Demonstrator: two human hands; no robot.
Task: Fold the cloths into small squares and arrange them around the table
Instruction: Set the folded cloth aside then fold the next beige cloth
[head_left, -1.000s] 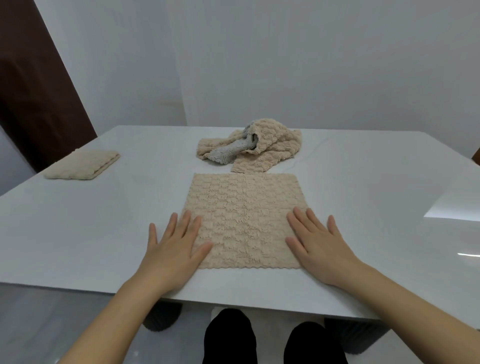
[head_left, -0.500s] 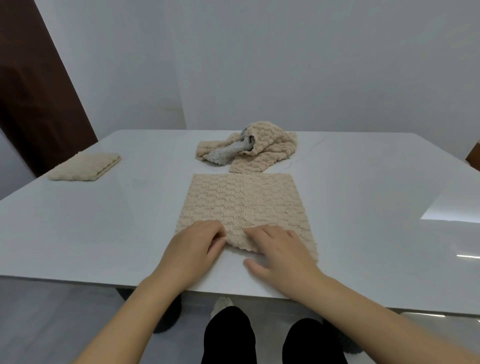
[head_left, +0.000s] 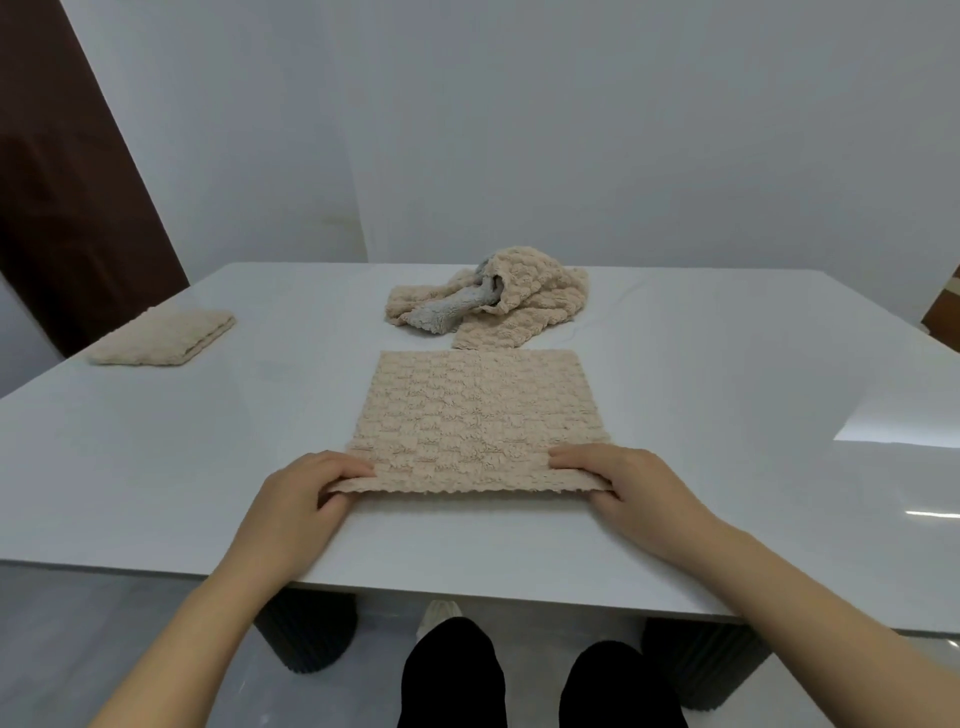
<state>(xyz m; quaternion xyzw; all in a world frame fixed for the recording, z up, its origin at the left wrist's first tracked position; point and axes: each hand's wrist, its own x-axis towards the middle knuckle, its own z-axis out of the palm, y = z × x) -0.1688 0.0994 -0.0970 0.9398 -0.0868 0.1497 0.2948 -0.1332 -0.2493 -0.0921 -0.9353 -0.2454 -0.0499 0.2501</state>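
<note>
likely a plain home dining room: glossy white table (head_left: 208, 467), bare white walls (head_left: 571, 130), dark door (head_left: 67, 182).

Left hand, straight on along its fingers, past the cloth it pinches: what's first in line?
Probably the right hand. The left hand points rightward along the near edge of the cloth, roughly at the other hand; depth is unclear.

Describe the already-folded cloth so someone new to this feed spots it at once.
Start at the white table and follow its left edge toward the dark brown panel. The folded beige cloth lies there alone. Unlike the flat cloth at the near edge and the crumpled beige-and-grey heap beyond it, it is a small, thick, tidy pad.
</note>
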